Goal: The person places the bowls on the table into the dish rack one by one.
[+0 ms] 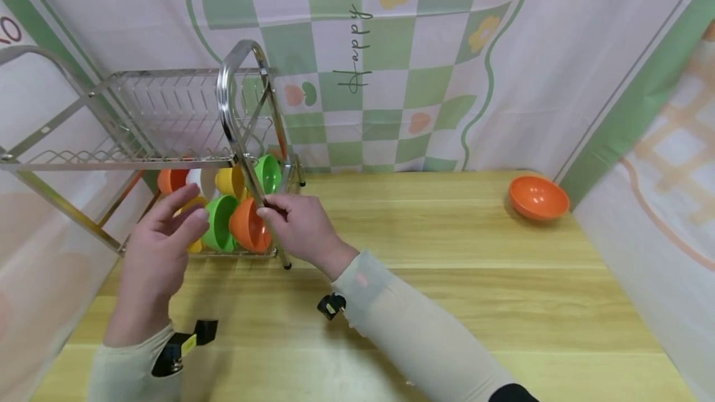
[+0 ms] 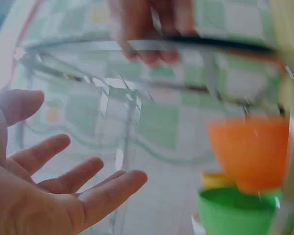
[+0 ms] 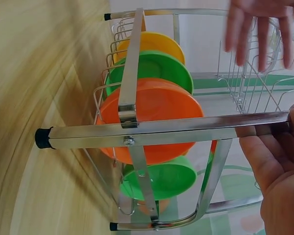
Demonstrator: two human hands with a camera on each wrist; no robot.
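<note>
A two-tier metal dish rack (image 1: pixel 225 98) stands at the left of the table. My right hand (image 1: pixel 304 228) grips the rack's near right upright, its fingers and thumb curled round the bar in the right wrist view. In front of the lower tier hovers my left hand (image 1: pixel 156 250), fingers spread and loosely bent with nothing in them. Bowls stand on edge in that tier: an orange bowl (image 1: pixel 246 227) nearest the upright, a green bowl (image 1: pixel 220 223) beside it, and a yellow bowl (image 3: pixel 166 45) beyond. Behind them are another green bowl (image 1: pixel 270 172), a yellow one and a white one.
Away from the rack, an orange bowl (image 1: pixel 539 198) sits upright at the table's far right. A checkered green-and-white cloth (image 1: pixel 385 92) hangs behind the wooden table (image 1: pixel 436 253). The rack's upper tier (image 1: pixel 167 98) has wire slots and rises above the bowls.
</note>
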